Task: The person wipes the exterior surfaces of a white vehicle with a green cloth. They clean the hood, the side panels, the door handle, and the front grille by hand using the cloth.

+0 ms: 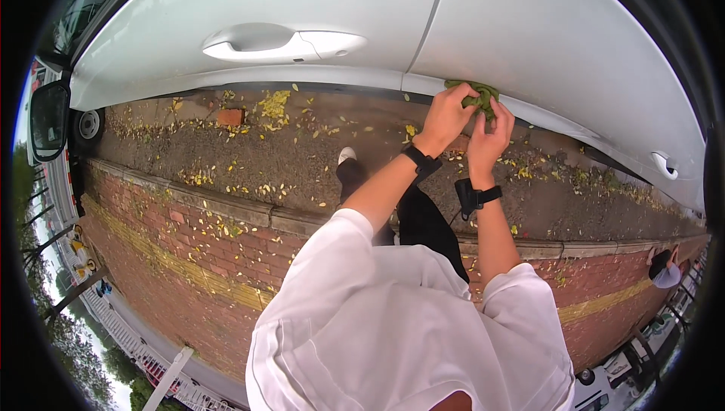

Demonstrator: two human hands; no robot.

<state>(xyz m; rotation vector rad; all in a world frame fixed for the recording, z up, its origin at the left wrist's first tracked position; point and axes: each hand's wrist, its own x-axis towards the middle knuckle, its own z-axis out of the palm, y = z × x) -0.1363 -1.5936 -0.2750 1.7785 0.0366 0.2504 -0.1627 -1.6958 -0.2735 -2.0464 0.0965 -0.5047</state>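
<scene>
My left hand [445,118] and my right hand [490,137] both grip a bunched green cloth [479,93]. The cloth is beside the lower side of a white car, just right of the gap between two door panels; whether it touches the paint cannot be made out. Its folds are pinched between the fingers of both hands. Black straps with small devices sit on both wrists. Left of my hands, the front door [170,25] carries a silver-white door handle [260,51]. The rear door [544,37] spreads above and right of the cloth.
An orange-red brick [231,117] lies on the leaf-strewn asphalt below the car. A stone kerb [243,201] borders a red-paved sidewalk [204,252]. The side mirror [50,119] juts out at far left. At far right, another person [664,272] is on the sidewalk.
</scene>
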